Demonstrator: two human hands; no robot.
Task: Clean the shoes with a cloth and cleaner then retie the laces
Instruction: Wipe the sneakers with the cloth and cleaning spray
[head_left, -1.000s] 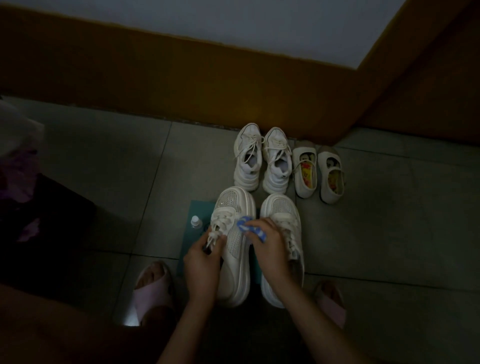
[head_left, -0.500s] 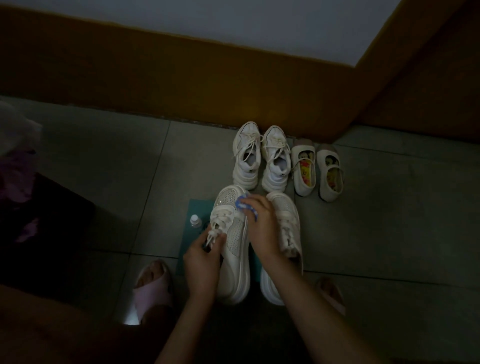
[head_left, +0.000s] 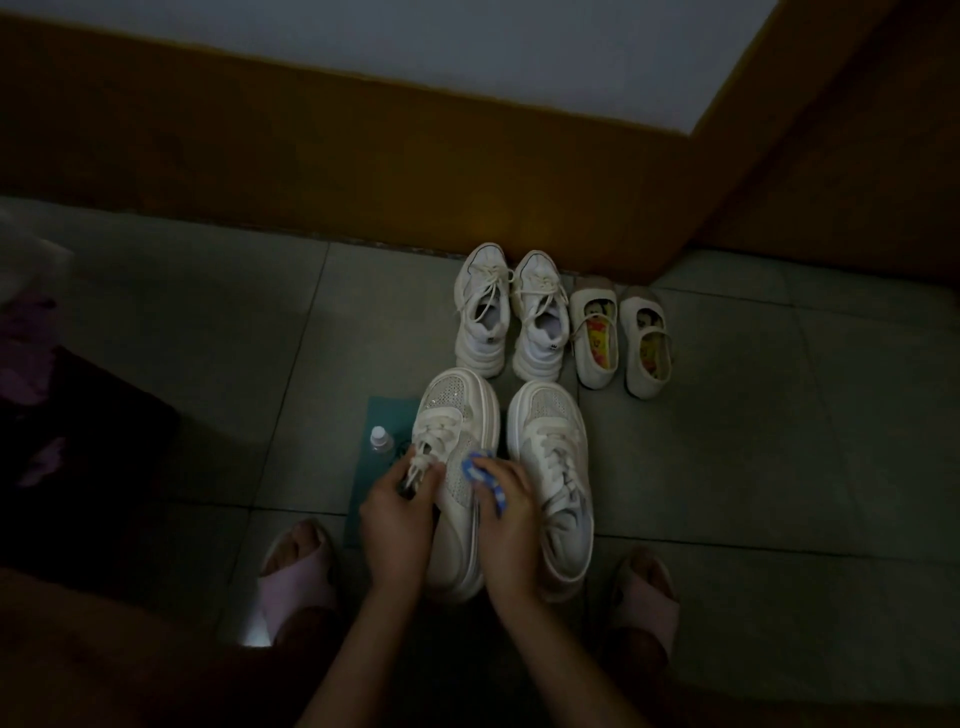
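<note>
The right hand (head_left: 506, 512) was curled round a blue-and-white cloth (head_left: 480, 470), pressing it against the inner side of the near sneaker (head_left: 457, 415), just behind the mesh toe. The left hand (head_left: 397, 512) gripped that same sneaker at its laces and tongue, fingers closed, steadying it. The sneaker stood on a teal mat (head_left: 387, 410) on the tiled floor (head_left: 208, 364), with its mate, the second sneaker (head_left: 553, 441), just beside it on the right.

The step looked like wiping the upper. To do it well, the left hand should hold firm so the shoe cannot slide on the mat, while the cloth works in short strokes along the seam above the thick sole, then over the mesh with lighter pressure.

The cleaner bottle (head_left: 380, 439) stood upright at the mat's left edge, near the left hand. Beyond lay a back pair of sneakers (head_left: 480, 332) and a pair of strap flats (head_left: 597, 369).

No brand or writing could be read: the bottle showed no legible label, the back pair's heel marks were too small, and the flats' insoles showed only colourful print.
</note>
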